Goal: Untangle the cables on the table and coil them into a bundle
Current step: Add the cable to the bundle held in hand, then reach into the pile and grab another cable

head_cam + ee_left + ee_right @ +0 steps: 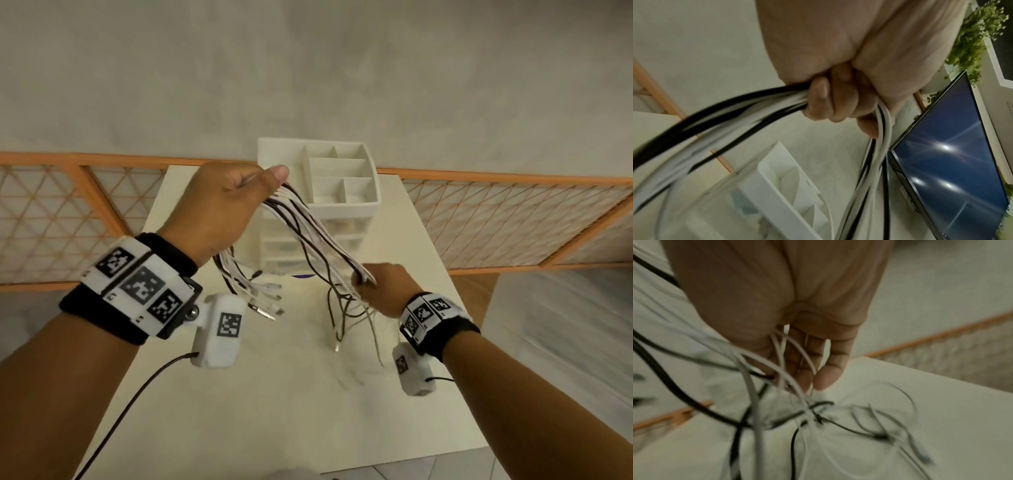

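**Combing the strands straight before the coil**

The counter [394, 394] carries a white drawer organiser [346, 192] at its far edge, and over the bare middle of it the cables [308, 233] hang as one span of white and black strands between two raised hands; none of the span rests on the counter, though the loose tails below the right hand droop close to it, and whether they touch it I cannot tell.

The left hand [219, 212] is the anchor; its fingers [830, 100] are curled tight round the gathered strands, with the plug ends [270, 301] dangling free under the wrist; I judge this grip should stay firm and high so the bundle keeps one fixed end.

The right hand [383, 287] sits lower and nearer the body; in the wrist view its fingers [826, 369] lie fairly straight and close together, with several thin white strands threaded between and across them, more a comb than a clamp; the picture is blurred, so how firmly they pinch I cannot tell.

To do this step well, I would let the right fingers slide down the strands lightly, keeping mild tension against the left hand; a knot of crossed black and white tails [816, 415] sits just below those fingertips, and dragging hard into it would likely tighten it; better to ease each tail out singly, then wind the straightened length round the left hand.
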Demonstrator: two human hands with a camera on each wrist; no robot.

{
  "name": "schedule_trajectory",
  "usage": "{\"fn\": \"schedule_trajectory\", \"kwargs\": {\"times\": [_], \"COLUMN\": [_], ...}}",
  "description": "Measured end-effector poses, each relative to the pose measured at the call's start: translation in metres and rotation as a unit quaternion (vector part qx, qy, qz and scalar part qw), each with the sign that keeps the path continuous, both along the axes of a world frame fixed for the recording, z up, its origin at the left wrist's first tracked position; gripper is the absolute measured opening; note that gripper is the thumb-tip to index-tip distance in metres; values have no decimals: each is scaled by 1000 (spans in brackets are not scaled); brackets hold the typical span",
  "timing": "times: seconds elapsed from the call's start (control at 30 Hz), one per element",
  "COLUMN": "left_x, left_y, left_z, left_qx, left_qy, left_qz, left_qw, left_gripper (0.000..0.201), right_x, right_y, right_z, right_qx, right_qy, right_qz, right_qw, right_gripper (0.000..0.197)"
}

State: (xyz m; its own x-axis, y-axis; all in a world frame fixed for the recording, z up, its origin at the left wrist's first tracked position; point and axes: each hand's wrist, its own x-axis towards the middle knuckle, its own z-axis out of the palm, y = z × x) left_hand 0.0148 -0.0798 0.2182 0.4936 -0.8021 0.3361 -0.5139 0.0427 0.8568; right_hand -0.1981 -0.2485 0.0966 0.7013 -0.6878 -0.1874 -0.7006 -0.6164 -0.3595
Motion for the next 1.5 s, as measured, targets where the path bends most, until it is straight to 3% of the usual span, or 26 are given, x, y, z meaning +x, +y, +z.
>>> {"fn": "schedule_trajectory", "kwargs": {"times": [0.13,0.23,0.33,0.4,0.47,0.6,0.63,0.7,0.77,0.83,0.9,0.97,1.07,1.17,1.2,1.27,1.33,1.4,1.47,1.5], "left_x": [2,-5,-4,-7,-11,-9,-5,2,6,6,5,4,1,-5,-6,-6,-5,-7,-14,-19], "left_y": [-1,-5,-9,-12,-16,-20,-19,-16,-16,-17,-18,-19,-19,-19,-18,-18,-19,-21,-23,-24], "left_z": [-3,-6,-5,-6,-10,-18,-18,-17,-10,0,11,14,2,-12,-15,-16,-14,-9,-4,-2], "left_qx": [-18,-18,1,44,82,122,121,86,18,-38,-69,-67,-26,28,45,62,68,70,75,78], "left_qy": [13,13,-3,-35,-73,-73,-71,-31,47,102,138,157,156,142,139,148,180,218,243,251], "left_qz": [27,44,37,23,25,93,110,126,117,106,103,87,73,84,91,97,92,71,37,18], "left_qw": [999,999,999,998,994,985,984,988,992,988,983,981,985,986,985,982,977,971,966,965], "left_gripper": [64,63,62,59,57,58,58,58,58,61,60,53,52,57,57,53,42,37,43,45], "right_x": [-32,-38,-36,-33,-27,-27,-31,-39,-49,-58,-67,-75,-75,-68,-67,-63,-57,-42,-16,-3], "right_y": [-14,-28,-40,-42,-38,-22,-20,-21,-27,-30,-27,-26,-27,-38,-41,-43,-38,-20,14,31], "right_z": [-43,-44,-10,20,46,76,76,62,28,-16,-57,-84,-84,-52,-37,-8,14,38,68,77], "right_qx": [16,-5,46,92,50,-55,-68,-100,-127,-129,-37,41,80,25,16,7,-19,0,66,86], "right_qy": [56,50,-128,-297,-398,-489,-487,-421,-271,-67,57,97,34,-118,-165,-141,-62,-159,-312,-347], "right_qz": [-91,-131,-224,-274,-257,-187,-181,-186,-192,-185,-206,-209,-267,-310,-306,-260,-206,-149,-67,-24], "right_qw": [994,990,965,910,879,850,852,882,935,972,976,972,960,943,938,955,976,976,945,934], "right_gripper": [20,24,16,10,19,28,34,43,35,21,15,20,26,30,40,77,96,88,68,57]}}
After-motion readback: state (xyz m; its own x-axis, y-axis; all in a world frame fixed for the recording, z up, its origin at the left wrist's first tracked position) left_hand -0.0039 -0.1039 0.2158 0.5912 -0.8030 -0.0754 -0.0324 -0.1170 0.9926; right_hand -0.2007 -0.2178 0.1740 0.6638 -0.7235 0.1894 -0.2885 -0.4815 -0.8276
